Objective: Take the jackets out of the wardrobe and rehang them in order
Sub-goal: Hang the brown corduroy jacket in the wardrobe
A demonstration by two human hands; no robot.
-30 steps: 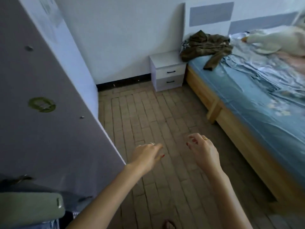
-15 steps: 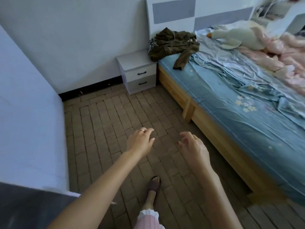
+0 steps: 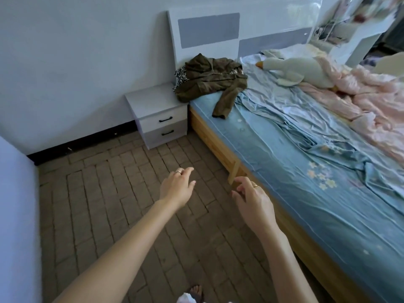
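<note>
**Empty hands, jacket on the bed**

While the left hand (image 3: 177, 187) hovers over the brick floor (image 3: 98, 193) with loose fingers, holding nothing, the right hand (image 3: 254, 201) hangs beside it, relaxed and empty; the olive jacket (image 3: 209, 80) lies crumpled at the bed's (image 3: 306, 182) head, beside the nightstand (image 3: 153, 101).

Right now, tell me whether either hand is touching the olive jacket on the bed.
Apart. The head view shows left hand and right hand empty above the floor, far from the olive jacket.
</note>
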